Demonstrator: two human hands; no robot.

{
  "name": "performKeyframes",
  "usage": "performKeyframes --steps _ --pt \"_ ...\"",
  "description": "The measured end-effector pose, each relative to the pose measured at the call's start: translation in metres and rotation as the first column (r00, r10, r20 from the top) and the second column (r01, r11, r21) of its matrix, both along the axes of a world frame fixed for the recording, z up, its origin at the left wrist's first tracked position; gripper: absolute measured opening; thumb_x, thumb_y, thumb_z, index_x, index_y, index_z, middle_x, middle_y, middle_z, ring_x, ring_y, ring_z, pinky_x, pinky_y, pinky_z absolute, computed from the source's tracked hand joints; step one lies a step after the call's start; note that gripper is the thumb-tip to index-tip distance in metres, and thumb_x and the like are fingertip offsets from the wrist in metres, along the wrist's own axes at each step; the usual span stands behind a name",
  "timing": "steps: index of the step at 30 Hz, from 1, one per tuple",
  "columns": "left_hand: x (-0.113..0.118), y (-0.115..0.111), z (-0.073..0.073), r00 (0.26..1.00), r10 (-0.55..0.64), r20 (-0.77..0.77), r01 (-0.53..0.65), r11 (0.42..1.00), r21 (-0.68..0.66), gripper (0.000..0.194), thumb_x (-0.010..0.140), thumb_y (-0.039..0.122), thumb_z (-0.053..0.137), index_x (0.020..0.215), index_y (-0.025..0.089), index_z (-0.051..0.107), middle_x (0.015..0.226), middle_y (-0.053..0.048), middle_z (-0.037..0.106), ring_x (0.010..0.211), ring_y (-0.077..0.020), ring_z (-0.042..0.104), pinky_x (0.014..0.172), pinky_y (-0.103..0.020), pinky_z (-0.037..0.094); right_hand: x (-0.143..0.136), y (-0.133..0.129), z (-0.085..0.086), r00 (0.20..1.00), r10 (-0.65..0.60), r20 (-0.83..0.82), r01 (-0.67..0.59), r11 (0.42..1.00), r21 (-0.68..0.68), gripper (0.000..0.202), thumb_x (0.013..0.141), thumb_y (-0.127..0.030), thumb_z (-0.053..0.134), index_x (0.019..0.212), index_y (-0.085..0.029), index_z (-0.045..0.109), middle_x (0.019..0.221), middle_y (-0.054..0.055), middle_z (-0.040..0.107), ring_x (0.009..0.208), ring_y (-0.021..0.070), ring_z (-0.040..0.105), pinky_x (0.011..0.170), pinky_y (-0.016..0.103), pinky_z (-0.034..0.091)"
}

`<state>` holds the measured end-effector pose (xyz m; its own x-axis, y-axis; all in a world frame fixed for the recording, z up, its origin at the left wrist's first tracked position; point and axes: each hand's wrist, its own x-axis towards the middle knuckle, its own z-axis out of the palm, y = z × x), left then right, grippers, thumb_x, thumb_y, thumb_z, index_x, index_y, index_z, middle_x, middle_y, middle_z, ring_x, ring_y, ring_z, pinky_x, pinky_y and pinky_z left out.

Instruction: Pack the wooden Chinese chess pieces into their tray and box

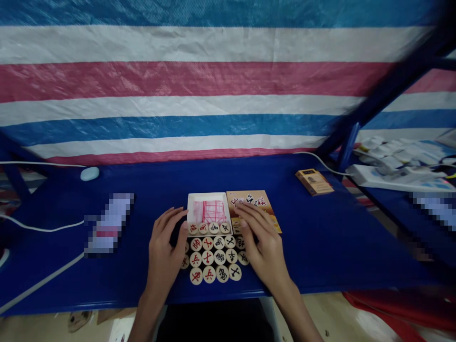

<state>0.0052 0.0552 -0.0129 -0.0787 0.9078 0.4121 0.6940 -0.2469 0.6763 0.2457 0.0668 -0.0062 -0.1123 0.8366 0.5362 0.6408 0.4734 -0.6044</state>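
— Entry one: container?
— White tray [189, 202], before me on the blue counter [317, 247]. Inside it, a sheet with red lines [209, 209] and, along the near wall, one row of four round pieces [213, 228].
— Entry two: loose pieces?
— Twelve discs [220, 257], set out on the counter just in front of the tray: three rows of four, red characters in the left two columns, black in the right two. Further discs sit on either side, partly hidden by my hands.
— Entry three: your left hand?
— My left hand [166, 244]: beside the tray's left wall, fingers curved, thumb set wide of them. Whether the fingertips press on the wall, I cannot tell.
— Your right hand?
— My right hand [261, 237]: fingers extended over the printed lid [267, 205], which adjoins the tray on its right; thumb a little apart, near the tray's corner. Contact with the discs below it, I cannot tell.
— Sundries?
— Small brown box [315, 182], to the right; pale oval object [90, 174], far left; white power strip [395, 178], far right.
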Motion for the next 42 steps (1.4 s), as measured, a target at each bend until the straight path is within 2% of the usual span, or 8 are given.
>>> performKeyframes --steps 4,6,11,16,22,28,35,42 --pt "-0.013 -0.022 0.004 0.996 0.080 0.033 -0.081 0.995 0.050 0.021 0.098 0.028 0.058 0.116 0.029 0.068 0.122 -0.005 0.066 0.120 -0.0255 0.059 0.103 -0.048 0.048 0.014 -0.023 0.000 0.993 -0.115 -0.008 0.115 0.990 0.081 0.026 0.095 -0.017 0.058 0.117 -0.025 0.069 0.111 0.006 0.071 0.110 0.0254 0.062 0.096 0.049 0.052" --pt "-0.023 -0.038 0.003 0.997 0.071 -0.026 -0.068 0.995 0.078 0.017 0.096 0.026 0.062 0.111 0.027 0.069 0.115 -0.005 0.067 0.112 -0.0241 0.062 0.097 -0.044 0.049 0.025 -0.040 -0.003 0.997 -0.071 0.037 0.069 0.996 0.063 0.024 0.092 -0.016 0.062 0.113 -0.025 0.070 0.104 0.007 0.070 0.101 0.0248 0.063 0.087 0.045 0.054" --pt "-0.040 -0.064 -0.004 0.932 -0.154 -0.327 0.212 0.966 0.149 0.029 0.090 0.015 0.068 0.118 0.024 0.068 0.104 -0.004 0.068 0.100 -0.0211 0.062 0.088 -0.037 0.047 0.042 -0.065 -0.013 0.970 0.153 0.190 -0.147 0.988 -0.041 0.030 0.092 -0.015 0.062 0.120 -0.025 0.066 0.101 0.007 0.065 0.089 0.0206 0.063 0.075 0.037 0.055" --pt "-0.036 -0.065 -0.004 0.887 -0.219 -0.407 0.296 0.946 0.135 0.031 0.093 0.010 0.064 0.121 0.022 0.067 0.103 -0.005 0.068 0.100 -0.0205 0.060 0.094 -0.039 0.042 0.042 -0.063 -0.021 0.943 0.171 0.284 -0.155 0.985 -0.079 0.032 0.093 -0.018 0.062 0.125 -0.023 0.062 0.105 0.008 0.061 0.090 0.0205 0.062 0.074 0.037 0.055" --pt "-0.039 -0.065 -0.001 0.879 -0.272 -0.392 0.326 0.942 0.078 0.018 0.091 0.013 0.066 0.108 0.020 0.067 0.100 -0.004 0.066 0.098 -0.0212 0.057 0.090 -0.038 0.041 0.045 -0.064 -0.021 0.945 0.196 0.263 -0.169 0.978 -0.125 0.019 0.092 -0.020 0.063 0.112 -0.021 0.061 0.108 0.009 0.060 0.097 0.0221 0.062 0.079 0.039 0.056" --pt "-0.041 -0.069 -0.007 0.874 -0.182 -0.450 0.261 0.958 0.120 0.025 0.089 0.016 0.071 0.114 0.018 0.066 0.099 -0.005 0.068 0.093 -0.0217 0.059 0.085 -0.038 0.041 0.048 -0.065 -0.023 0.956 0.169 0.241 -0.132 0.978 -0.161 0.026 0.092 -0.025 0.064 0.117 -0.021 0.059 0.109 0.010 0.060 0.101 0.0231 0.064 0.083 0.039 0.058" --pt "-0.037 -0.056 0.007 0.967 -0.114 -0.230 0.163 0.965 0.207 0.029 0.087 0.013 0.072 0.115 0.021 0.066 0.108 -0.006 0.068 0.101 -0.0207 0.063 0.088 -0.037 0.047 0.037 -0.050 -0.006 0.985 0.107 0.136 -0.102 0.994 -0.039 0.027 0.090 -0.025 0.069 0.116 -0.022 0.064 0.111 0.008 0.064 0.097 0.0204 0.066 0.077 0.034 0.059" --pt "0.007 -0.011 0.017 0.994 -0.106 0.008 0.100 0.958 0.268 0.035 0.089 0.013 0.070 0.122 0.024 0.066 0.113 -0.005 0.068 0.101 -0.0185 0.064 0.089 -0.036 0.053 -0.007 -0.006 0.004 0.989 0.101 0.108 -0.122 0.970 0.210 0.046 0.088 -0.012 0.070 0.131 -0.023 0.061 0.118 0.007 0.070 0.107 0.0203 0.067 0.092 0.037 0.057"
